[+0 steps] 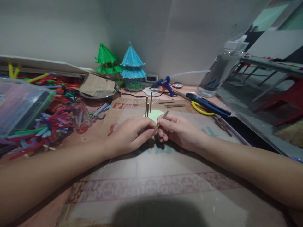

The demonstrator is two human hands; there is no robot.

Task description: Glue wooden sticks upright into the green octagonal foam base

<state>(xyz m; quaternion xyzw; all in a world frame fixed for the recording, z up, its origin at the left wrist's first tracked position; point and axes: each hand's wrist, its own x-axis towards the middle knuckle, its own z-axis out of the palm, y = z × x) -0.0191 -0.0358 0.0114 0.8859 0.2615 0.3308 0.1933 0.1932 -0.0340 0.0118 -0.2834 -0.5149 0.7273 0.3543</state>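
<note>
My left hand [131,134] and my right hand [176,129] meet at the middle of the cardboard work sheet [151,176]. Both pinch a thin brown stick [161,120] that tilts up to the right between the fingertips. Just behind the fingers lies a pale green paper base [155,114] with three brown sticks [148,107] standing upright on it. Part of the base is hidden by my fingers.
A heap of coloured pipe cleaners [50,110] and a clear plastic box [21,104] fill the left. Green [106,61] and blue [132,67] pagoda models stand at the back. A blue glue gun [164,84], loose sticks [171,104], yellow-handled pliers [205,107] and a water bottle [220,71] lie right.
</note>
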